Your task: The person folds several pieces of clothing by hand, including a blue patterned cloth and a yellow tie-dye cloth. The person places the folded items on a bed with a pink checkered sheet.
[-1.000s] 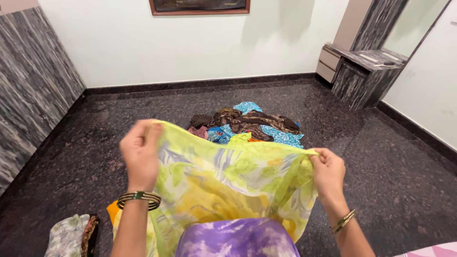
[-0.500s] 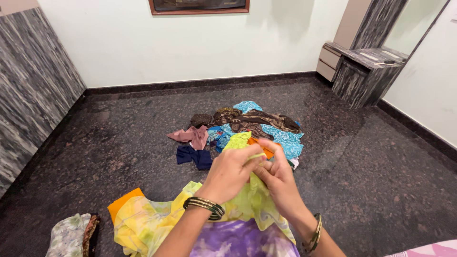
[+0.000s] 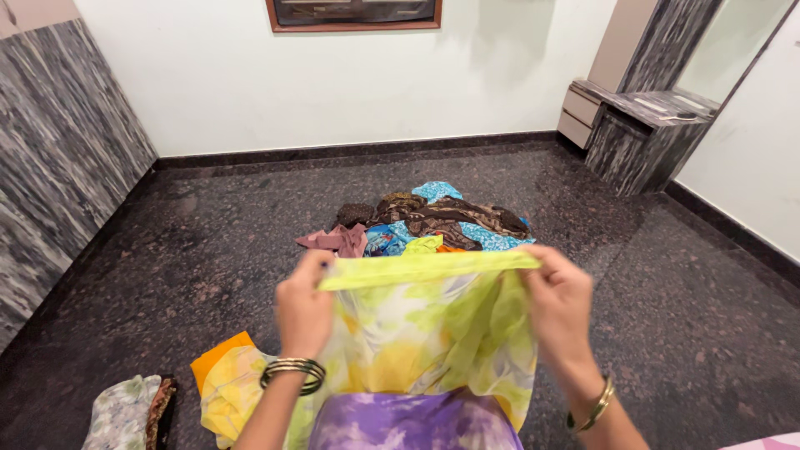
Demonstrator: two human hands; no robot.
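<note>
Head view: my left hand (image 3: 304,310) and right hand (image 3: 560,302) each pinch a top corner of the yellow-green cloth (image 3: 429,333), held up near me. Far behind lies the clothes pile (image 3: 429,221). Loose pinches could let the thin cloth slip down.

Under you lies a dark speckled polished stone floor (image 3: 208,250), running to the white walls. Straight beyond your two-handed grip, a loose heap of crumpled clothes in brown, turquoise and maroon (image 3: 425,221) sits directly on it. Below your left-hand grip, near your wrist, an orange and yellow cloth (image 3: 221,375) spreads flat on the stone. Further left of that grip, at the lower edge, a small pale floral folded bundle with a dark patterned edge (image 3: 125,412) rests on the floor.
</note>
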